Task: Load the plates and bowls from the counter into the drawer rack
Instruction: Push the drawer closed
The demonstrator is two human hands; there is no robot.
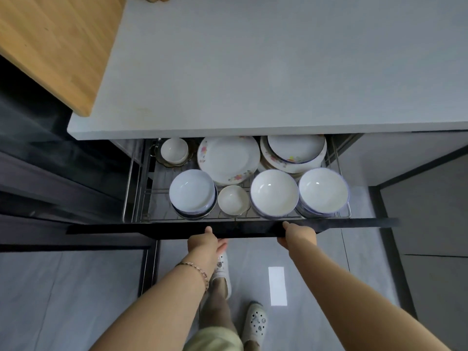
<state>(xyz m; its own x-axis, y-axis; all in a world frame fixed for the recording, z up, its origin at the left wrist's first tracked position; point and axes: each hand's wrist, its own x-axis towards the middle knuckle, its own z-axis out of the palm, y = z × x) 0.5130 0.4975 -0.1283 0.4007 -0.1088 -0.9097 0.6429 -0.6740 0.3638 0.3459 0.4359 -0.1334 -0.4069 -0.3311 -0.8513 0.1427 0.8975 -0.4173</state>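
Drawer rack (152, 198) is seen pulled out beneath the pale surface (253, 72), and it is loaded. At far left, the surface's edge is overlapped by a wooden board (50, 46).

Inside the rack, starting from the left, a small bowl (174, 149) is set at the back on a dark glass dish (188, 162). A stack of blue-rimmed bowls (191, 190) is placed in front of it. Next, a flowered plate (229, 158) is laid flat at the back, with a little cream bowl (233, 200) just before it. Then a wide bowl (274, 191) is seen at the front and a plate stack (295, 150) behind it. A second bowl stack (323, 190) is found at far right.

The black drawer front (152, 230) is gripped by both hands. The left hand (205, 243) is placed with thumb on top and fingers (222, 245) beneath. The right hand (298, 235) is set likewise, its fingers curled under the edge.
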